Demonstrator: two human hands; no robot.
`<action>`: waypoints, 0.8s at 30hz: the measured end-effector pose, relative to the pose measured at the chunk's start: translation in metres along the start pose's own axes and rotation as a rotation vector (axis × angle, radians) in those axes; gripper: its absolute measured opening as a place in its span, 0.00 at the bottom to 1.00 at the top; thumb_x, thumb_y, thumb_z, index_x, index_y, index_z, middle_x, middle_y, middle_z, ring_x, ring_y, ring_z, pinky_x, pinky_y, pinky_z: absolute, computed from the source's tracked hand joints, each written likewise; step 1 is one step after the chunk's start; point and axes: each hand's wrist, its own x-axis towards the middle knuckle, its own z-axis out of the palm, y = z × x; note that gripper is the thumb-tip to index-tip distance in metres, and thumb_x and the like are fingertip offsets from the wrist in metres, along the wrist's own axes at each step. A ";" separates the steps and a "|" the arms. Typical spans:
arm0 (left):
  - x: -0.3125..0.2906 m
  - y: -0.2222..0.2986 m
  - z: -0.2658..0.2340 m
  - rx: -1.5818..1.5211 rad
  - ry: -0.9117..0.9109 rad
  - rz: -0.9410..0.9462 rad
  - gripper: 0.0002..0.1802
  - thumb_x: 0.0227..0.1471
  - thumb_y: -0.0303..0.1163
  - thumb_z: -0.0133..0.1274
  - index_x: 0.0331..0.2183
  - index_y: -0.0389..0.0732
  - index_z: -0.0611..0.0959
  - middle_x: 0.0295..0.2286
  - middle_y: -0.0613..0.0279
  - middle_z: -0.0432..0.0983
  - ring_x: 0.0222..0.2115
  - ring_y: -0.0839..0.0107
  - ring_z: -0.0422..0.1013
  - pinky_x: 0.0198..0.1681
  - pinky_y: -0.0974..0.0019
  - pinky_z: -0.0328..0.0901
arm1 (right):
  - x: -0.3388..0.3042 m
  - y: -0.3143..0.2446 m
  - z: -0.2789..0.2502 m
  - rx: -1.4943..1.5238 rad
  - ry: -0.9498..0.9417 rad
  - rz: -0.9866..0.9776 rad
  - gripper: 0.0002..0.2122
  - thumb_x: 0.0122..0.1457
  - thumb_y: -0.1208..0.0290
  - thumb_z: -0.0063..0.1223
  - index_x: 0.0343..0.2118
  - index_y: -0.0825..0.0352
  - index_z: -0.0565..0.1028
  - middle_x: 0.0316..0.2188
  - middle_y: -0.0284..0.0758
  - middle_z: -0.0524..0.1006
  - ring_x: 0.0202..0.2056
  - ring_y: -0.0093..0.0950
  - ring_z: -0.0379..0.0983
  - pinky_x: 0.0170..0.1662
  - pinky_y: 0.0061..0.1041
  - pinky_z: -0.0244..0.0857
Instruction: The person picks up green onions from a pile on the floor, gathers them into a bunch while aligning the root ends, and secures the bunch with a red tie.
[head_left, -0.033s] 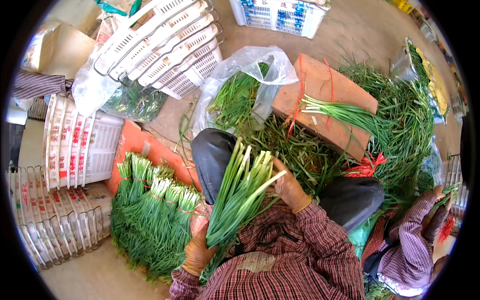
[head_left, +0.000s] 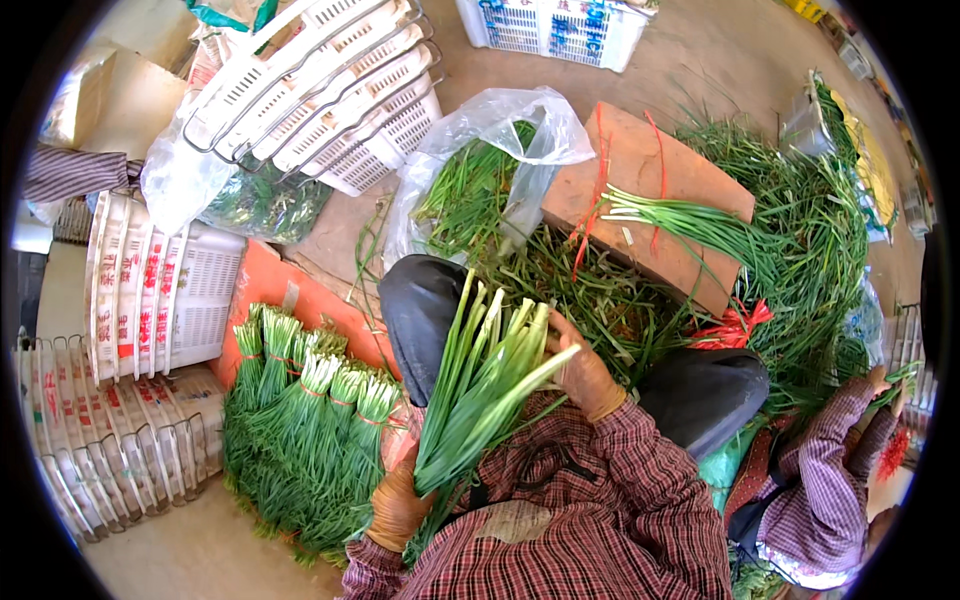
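A loose bunch of garlic chives (head_left: pixel 480 400) leans across my lap, pale stem ends fanned out and pointing up. My left hand (head_left: pixel 402 500), in a tan glove, is wrapped round its leafy lower part. Near the pale ends, my right hand (head_left: pixel 585 370), gloved alike, is closed at the right side of the stems; its fingers are partly hidden behind them. To the left, tied bundles of chives (head_left: pixel 300 430) stand packed together, white ends up. A small untied bunch (head_left: pixel 680 222) lies across a brown block (head_left: pixel 650 170) with red ties round it.
A clear plastic bag (head_left: pixel 560 140) of greens stands ahead, beside loose leaves (head_left: pixel 580 290). A big chive heap (head_left: pixel 800 250) and red ties (head_left: pixel 735 325) lie right. Crate stacks (head_left: pixel 165 290) stand left, white crates (head_left: pixel 340 100) farther ahead. At right a person (head_left: pixel 820 480) holds greens.
The stem ends of the held bunch have spread slightly wider apart. My right hand has shifted a little, and my left hand keeps its hold.
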 end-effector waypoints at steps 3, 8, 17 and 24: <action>-0.002 -0.001 0.007 0.108 0.073 0.067 0.54 0.35 0.29 0.72 0.64 0.43 0.66 0.41 0.45 0.80 0.39 0.45 0.78 0.42 0.53 0.72 | -0.001 -0.025 0.013 -0.102 0.115 -0.057 0.52 0.57 0.43 0.62 0.72 0.67 0.42 0.51 0.40 0.75 0.50 0.32 0.76 0.53 0.32 0.72; -0.001 0.004 0.008 0.149 0.054 0.104 0.58 0.32 0.31 0.73 0.65 0.46 0.64 0.41 0.46 0.79 0.38 0.46 0.77 0.40 0.52 0.71 | 0.017 -0.025 0.018 -0.448 0.143 -0.125 0.25 0.64 0.65 0.58 0.62 0.69 0.68 0.39 0.32 0.78 0.39 0.21 0.74 0.42 0.23 0.69; 0.000 0.002 0.016 0.184 0.126 0.198 0.56 0.33 0.27 0.67 0.66 0.49 0.65 0.31 0.58 0.75 0.32 0.54 0.74 0.36 0.53 0.68 | 0.033 -0.047 -0.017 -1.266 0.559 -0.220 0.14 0.68 0.60 0.53 0.40 0.67 0.79 0.22 0.32 0.77 0.21 0.21 0.73 0.29 0.27 0.72; 0.004 0.003 0.010 0.220 0.084 0.155 0.54 0.35 0.28 0.68 0.65 0.51 0.66 0.33 0.55 0.77 0.32 0.52 0.74 0.35 0.52 0.69 | 0.009 -0.099 0.037 -1.255 0.068 -0.323 0.15 0.59 0.61 0.64 0.46 0.62 0.80 0.42 0.37 0.82 0.43 0.31 0.79 0.48 0.29 0.72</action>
